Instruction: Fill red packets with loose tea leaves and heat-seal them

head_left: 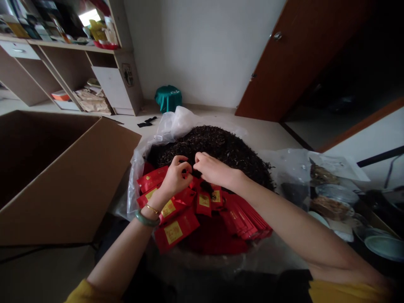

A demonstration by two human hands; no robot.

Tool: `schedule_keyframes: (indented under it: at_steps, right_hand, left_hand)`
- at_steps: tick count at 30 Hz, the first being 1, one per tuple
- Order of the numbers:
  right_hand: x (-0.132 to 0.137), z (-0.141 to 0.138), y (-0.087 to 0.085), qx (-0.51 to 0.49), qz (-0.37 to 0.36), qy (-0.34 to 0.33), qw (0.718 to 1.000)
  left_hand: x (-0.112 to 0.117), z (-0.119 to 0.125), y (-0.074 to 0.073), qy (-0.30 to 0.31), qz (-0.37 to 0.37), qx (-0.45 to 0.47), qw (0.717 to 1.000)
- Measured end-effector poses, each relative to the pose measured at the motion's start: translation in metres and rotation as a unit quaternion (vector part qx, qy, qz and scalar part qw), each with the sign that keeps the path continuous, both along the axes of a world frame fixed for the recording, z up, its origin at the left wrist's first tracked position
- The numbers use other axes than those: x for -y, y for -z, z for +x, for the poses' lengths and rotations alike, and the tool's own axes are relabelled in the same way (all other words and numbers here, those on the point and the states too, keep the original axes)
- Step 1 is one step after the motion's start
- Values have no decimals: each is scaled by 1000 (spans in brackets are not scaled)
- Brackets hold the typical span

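Although gold-labelled red packets [176, 231] lie spread out, a fanned red-packet stack [249, 219] and dark dried-leaf heap [217, 145] seemingly remain, left hand [176, 179] and right hand [213, 168] both curled, contents unclear.

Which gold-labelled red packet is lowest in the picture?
The packet right of the green bangle and slightly below it; every other gold-labelled one sits higher.

In the plastic bag [176, 122], the leaf heap [208, 139] fills the twelve-o'clock side; loose packets [176, 231] lie at seven to eight, a packet stack [248, 219] at five. Around the bag — carton [72, 189] at nine, desk [109, 86] at ten, wall [202, 50] behind at twelve, door [293, 59] at one, containers [337, 193] at three.
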State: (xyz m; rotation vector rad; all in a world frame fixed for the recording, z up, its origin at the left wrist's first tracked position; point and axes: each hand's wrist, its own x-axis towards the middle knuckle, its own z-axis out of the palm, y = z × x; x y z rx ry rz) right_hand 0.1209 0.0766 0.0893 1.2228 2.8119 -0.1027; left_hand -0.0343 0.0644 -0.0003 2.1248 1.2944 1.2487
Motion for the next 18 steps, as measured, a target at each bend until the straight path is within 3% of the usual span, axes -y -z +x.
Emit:
schedule_keyframes:
  at_steps: [5, 14, 18]
  right_hand:
    - [-1, 0, 5, -79, 4, -24, 997]
    - [-11, 3, 13, -85, -60, -23, 994]
    - [-21, 8, 16, -161, -101, -37, 981]
  left_hand:
    - [-1, -1, 0, -9, -14, 32, 999]
    - [-4, -1, 3, -20, -9, 28, 999]
    - [-5, -4, 2, -11, -19, 9, 1000]
